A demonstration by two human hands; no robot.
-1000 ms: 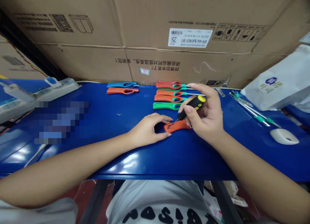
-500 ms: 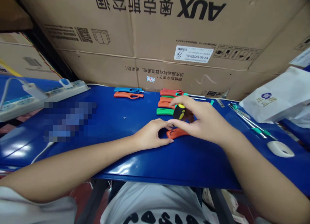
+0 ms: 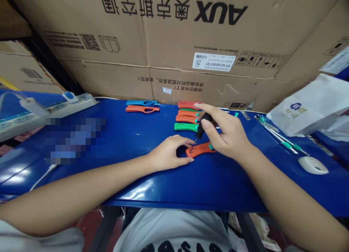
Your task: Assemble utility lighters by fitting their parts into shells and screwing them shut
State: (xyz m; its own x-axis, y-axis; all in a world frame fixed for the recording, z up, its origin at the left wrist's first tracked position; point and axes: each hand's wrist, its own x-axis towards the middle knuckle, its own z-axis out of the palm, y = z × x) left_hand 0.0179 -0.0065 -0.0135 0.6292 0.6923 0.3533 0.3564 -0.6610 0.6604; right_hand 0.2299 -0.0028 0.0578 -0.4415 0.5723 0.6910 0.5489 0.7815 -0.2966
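An orange plastic handle (image 3: 200,149) lies flat on the blue table (image 3: 152,179) in front of me. My left hand (image 3: 169,153) pinches its left end between thumb and fingers. My right hand (image 3: 226,134) is wrapped round a small black screwdriver (image 3: 200,129), and the thin tip rests on the left end of the handle. Just behind lies a stack of orange, green and red handles (image 3: 187,119), partly hidden by my right hand.
A blue and an orange handle (image 3: 141,106) lie at the back centre-left. A power strip (image 3: 49,110) sits at the left, a tiny screw (image 3: 138,134) mid-table. Metal rods with green ends (image 3: 278,135), a white oval object (image 3: 312,165) and a white bag (image 3: 308,106) are at the right. Cardboard boxes (image 3: 174,45) wall the back.
My right hand has shifted its grip on the screwdriver, so the yellow cap no longer shows and the shaft leans more to the right. The camera has tilted up. The left hand keeps its hold.
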